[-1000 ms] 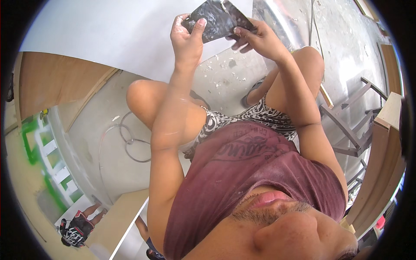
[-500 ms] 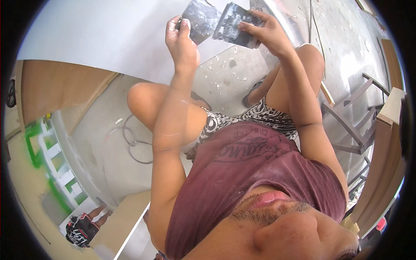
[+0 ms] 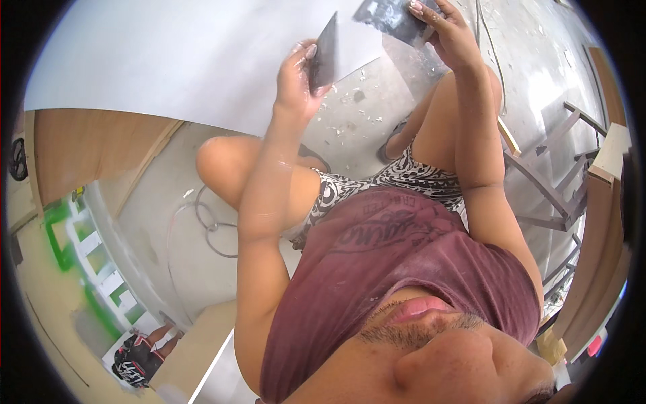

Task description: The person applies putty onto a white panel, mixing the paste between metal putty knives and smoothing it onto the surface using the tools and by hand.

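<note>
Hands raised apart (elbows bent), left hand [image 3: 296, 84] fingers around dark blade [image 3: 325, 50], right hand [image 3: 449, 34] around another [image 3: 390, 15].

I'm looking down into a workshop or building site: a dusty concrete floor [image 3: 377, 108] flecked with chips, a big white panel [image 3: 175, 60], wooden boards [image 3: 87, 151], bare metal frames [image 3: 545, 182] and a loose cable [image 3: 208, 225].

Two scraper blades [image 3: 324, 50] [image 3: 393, 17], one white panel [image 3: 182, 60]

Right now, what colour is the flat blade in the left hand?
Dark grey, almost black: the blade in the left hand, head view.
</note>
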Tool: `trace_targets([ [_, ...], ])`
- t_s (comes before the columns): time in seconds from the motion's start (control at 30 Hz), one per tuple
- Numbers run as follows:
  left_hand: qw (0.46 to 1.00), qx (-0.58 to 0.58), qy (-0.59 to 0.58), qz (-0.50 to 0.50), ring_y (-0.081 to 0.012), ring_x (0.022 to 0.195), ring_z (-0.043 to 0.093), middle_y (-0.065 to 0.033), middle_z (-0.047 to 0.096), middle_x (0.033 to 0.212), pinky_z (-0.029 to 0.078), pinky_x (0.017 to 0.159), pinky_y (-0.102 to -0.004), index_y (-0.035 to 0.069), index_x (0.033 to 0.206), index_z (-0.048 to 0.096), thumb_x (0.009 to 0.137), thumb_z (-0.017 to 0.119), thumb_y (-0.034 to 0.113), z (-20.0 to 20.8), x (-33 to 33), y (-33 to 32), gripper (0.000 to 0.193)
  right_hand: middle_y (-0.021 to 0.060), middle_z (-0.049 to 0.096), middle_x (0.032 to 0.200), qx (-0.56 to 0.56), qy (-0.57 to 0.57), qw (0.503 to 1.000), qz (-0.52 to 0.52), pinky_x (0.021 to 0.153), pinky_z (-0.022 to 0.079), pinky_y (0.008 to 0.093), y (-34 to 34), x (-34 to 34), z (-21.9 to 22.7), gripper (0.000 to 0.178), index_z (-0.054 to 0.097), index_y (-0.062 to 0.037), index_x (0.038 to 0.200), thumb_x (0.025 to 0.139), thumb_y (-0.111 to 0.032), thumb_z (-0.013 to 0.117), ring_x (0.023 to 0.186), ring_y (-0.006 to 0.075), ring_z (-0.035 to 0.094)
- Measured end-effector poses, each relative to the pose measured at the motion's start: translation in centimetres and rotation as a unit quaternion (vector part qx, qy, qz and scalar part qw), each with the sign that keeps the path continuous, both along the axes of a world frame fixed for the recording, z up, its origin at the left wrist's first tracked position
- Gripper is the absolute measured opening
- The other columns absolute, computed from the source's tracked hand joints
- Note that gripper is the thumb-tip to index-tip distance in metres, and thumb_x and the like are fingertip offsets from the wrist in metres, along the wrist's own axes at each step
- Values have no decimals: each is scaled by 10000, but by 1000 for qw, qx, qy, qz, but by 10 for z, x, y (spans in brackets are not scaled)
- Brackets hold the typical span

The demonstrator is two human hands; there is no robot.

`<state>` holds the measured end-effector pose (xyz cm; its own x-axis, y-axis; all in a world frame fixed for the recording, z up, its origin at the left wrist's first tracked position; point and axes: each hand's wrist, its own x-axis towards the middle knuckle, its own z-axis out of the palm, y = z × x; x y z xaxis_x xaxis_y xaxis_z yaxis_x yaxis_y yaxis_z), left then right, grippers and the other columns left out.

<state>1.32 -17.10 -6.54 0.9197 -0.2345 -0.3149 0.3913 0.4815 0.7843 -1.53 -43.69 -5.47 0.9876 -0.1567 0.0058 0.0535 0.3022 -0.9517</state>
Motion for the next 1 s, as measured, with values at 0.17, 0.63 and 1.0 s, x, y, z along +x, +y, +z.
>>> trace_targets([
  [0.17, 865, -332, 147, -347, -119, 412, 392, -27, 478, 615, 331, 365, -243, -16, 1069, 614, 988, 454, 317, -38, -1, 7, 378, 8, 681, 882, -100, -28, 993, 48, 629, 502, 217, 23, 8, -10, 320, 659, -4, 1168, 919, -195, 716, 731, 66, 614],
  [0.63, 912, -265, 158, -271, -134, 553, 583, -45, 651, 879, 396, 363, -238, 121, 1091, 596, 1001, 499, 314, -45, -4, -3, 233, -28, 670, 894, -279, -116, 945, 122, 760, 502, 228, 76, -20, 13, 216, 705, 2, 1030, 895, -158, 759, 856, 61, 614],
  [1.0, 970, 128, -170, 113, -128, 543, 588, -110, 646, 770, 412, 415, -251, 4, 1041, 491, 967, 674, 249, -18, 17, 2, 315, 5, 654, 968, -132, -110, 982, -79, 688, 486, 204, 77, -8, -2, 289, 590, 0, 1271, 1001, -103, 597, 805, 65, 597],
])
